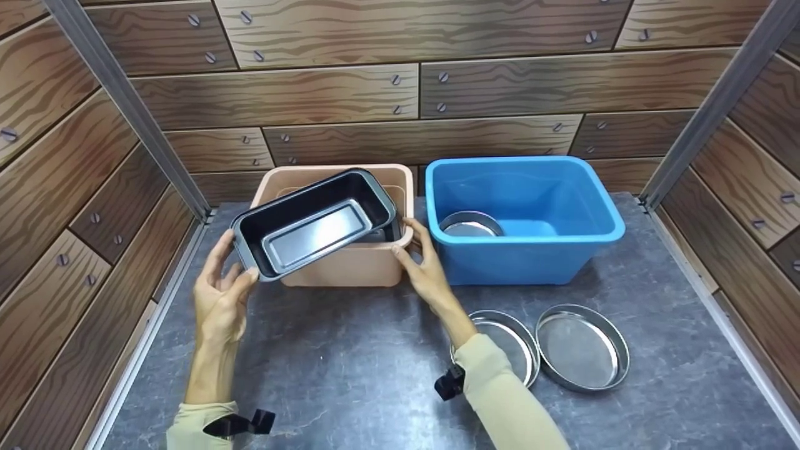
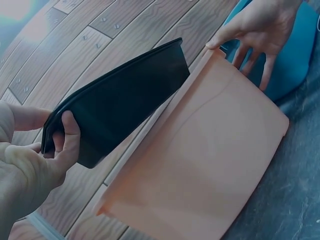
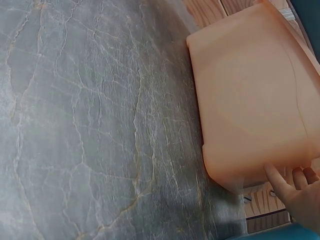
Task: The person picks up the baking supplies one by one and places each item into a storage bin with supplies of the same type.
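Observation:
A dark rectangular loaf pan (image 1: 315,222) is tilted over the open top of a peach plastic bin (image 1: 350,265). My left hand (image 1: 234,265) grips the pan's left end, thumb inside the rim. The left wrist view shows this hand (image 2: 55,135) holding the loaf pan (image 2: 120,105) above the peach bin (image 2: 200,165). My right hand (image 1: 412,244) rests with its fingers spread against the bin's right front corner. That right hand (image 2: 250,40) also shows in the left wrist view. In the right wrist view its fingertips (image 3: 292,187) touch the peach bin (image 3: 250,95).
A blue bin (image 1: 562,244) stands right of the peach one with a round metal pan (image 1: 470,224) inside. Two more round metal pans (image 1: 509,344) (image 1: 581,347) lie on the grey table (image 1: 337,369) at front right. Wood-patterned walls enclose three sides.

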### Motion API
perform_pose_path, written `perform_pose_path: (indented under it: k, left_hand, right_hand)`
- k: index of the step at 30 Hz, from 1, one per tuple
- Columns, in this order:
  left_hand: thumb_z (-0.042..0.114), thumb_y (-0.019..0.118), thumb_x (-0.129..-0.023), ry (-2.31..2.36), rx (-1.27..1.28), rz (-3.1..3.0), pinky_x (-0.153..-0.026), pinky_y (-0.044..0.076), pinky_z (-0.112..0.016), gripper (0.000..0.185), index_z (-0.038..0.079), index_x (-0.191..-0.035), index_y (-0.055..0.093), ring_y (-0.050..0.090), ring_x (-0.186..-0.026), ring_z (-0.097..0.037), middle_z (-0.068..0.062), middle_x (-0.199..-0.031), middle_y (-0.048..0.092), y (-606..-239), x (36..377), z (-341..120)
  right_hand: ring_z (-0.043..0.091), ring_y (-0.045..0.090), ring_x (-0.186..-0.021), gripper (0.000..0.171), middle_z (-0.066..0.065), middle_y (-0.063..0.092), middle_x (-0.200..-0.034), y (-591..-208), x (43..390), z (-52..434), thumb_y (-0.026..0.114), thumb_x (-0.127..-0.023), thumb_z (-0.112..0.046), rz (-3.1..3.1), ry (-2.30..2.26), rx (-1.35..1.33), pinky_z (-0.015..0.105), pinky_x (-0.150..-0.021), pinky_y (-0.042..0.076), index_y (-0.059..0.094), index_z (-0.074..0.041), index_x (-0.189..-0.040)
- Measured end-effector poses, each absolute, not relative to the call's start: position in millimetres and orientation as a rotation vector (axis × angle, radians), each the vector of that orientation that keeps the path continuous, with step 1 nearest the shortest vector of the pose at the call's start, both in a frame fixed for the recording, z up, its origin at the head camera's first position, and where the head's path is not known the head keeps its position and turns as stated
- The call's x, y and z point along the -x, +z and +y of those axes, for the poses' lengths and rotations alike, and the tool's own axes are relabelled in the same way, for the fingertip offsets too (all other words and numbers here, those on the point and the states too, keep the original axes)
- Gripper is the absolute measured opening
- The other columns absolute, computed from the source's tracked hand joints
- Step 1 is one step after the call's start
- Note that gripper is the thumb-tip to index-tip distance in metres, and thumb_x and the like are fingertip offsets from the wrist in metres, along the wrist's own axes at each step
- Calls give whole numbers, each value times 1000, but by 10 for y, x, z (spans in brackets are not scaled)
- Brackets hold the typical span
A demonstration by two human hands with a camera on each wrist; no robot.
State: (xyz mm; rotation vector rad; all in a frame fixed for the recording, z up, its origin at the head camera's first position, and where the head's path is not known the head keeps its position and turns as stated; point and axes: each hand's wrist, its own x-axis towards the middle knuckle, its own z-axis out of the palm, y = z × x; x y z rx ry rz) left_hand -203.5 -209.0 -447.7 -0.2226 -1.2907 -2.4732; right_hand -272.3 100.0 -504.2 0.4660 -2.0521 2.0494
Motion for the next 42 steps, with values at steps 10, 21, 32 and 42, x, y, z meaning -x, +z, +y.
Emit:
perform_pose_path:
  k: [10,21,32,42]
  left_hand:
    - [-31,49,-80,-2437,231,-1312,-53,48,-17,76,1,-148,37,54,-77,-14,-17,-147,34,-4468,2188,-2079]
    - [-32,46,-80,-2490,207,-1250,-54,50,-17,77,3,-148,37,58,-89,-19,-19,-148,31,-4493,2344,-2091]
    - [-29,53,-79,-2476,161,-1260,-72,58,-25,77,5,-147,40,57,-114,-29,-19,-148,32,-4473,2460,-2072]
    - [-29,50,-80,-2433,177,-1324,-69,58,-24,76,6,-147,40,46,-128,-38,-20,-151,33,-4467,2571,-2034]
  right_hand:
    - [39,42,-131,58,22,42,-145,-5049,2733,997,62,-95,-10,-2030,2056,-468,49,-111,34,37,-2,-146]
    - [26,47,-126,56,16,47,-142,-5053,2705,982,62,-95,-8,-2041,2042,-453,40,-109,38,38,-3,-146]
    - [29,44,-130,57,15,39,-149,-5053,2699,961,60,-96,-9,-2030,2045,-453,43,-110,35,36,-3,-147]
    - [34,43,-129,56,16,39,-148,-5055,2695,958,60,-96,-8,-2024,2023,-462,45,-110,35,36,-1,-146]
